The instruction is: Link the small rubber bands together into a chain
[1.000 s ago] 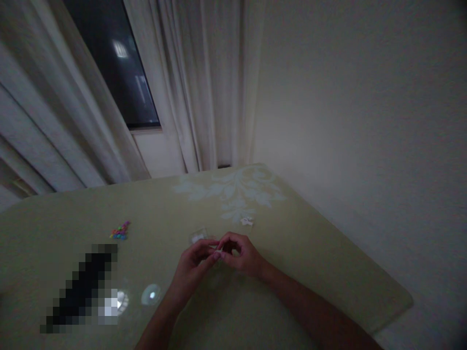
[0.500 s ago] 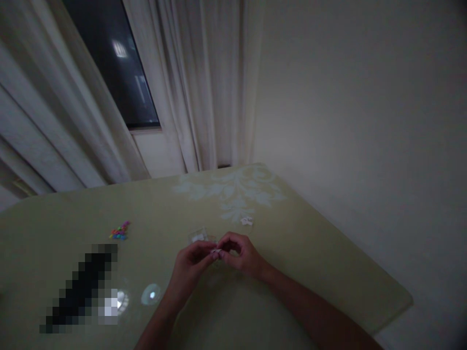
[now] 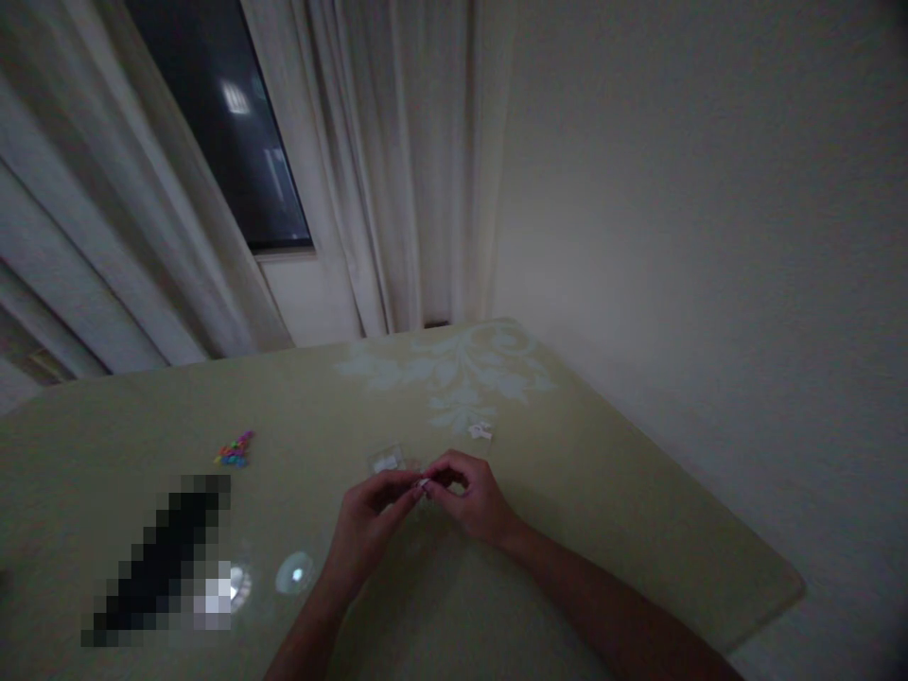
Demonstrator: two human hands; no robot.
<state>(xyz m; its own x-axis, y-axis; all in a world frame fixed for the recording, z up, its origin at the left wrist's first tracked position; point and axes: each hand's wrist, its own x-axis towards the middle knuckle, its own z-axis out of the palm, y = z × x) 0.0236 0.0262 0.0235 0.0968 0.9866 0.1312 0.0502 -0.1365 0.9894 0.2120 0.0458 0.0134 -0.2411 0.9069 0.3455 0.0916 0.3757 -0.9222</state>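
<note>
My left hand [image 3: 370, 525] and my right hand [image 3: 474, 497] meet above the table, thumbs and fingertips pinched together. Between them is a tiny whitish piece [image 3: 424, 484], mostly covered by the fingers and too small to name. Just behind my left fingers lies a clear plastic box [image 3: 387, 460] with something white in it, its near part hidden by the hand. Beyond my right hand sits a small white piece [image 3: 480, 430] of irregular outline.
On the left of the greenish table [image 3: 312, 416] is a little heap of colourful small pieces [image 3: 234, 449]. Nearer me lies a blurred-out dark long shape [image 3: 160, 558]. Lamp reflections shine beside it. A wall [image 3: 673, 284] borders the right side, curtains [image 3: 426, 189] the back.
The fingertips have shifted slightly around the tiny whitish piece, and a bit more of it shows between them. Both hands stay in nearly the same place; things on the table lie as before.
</note>
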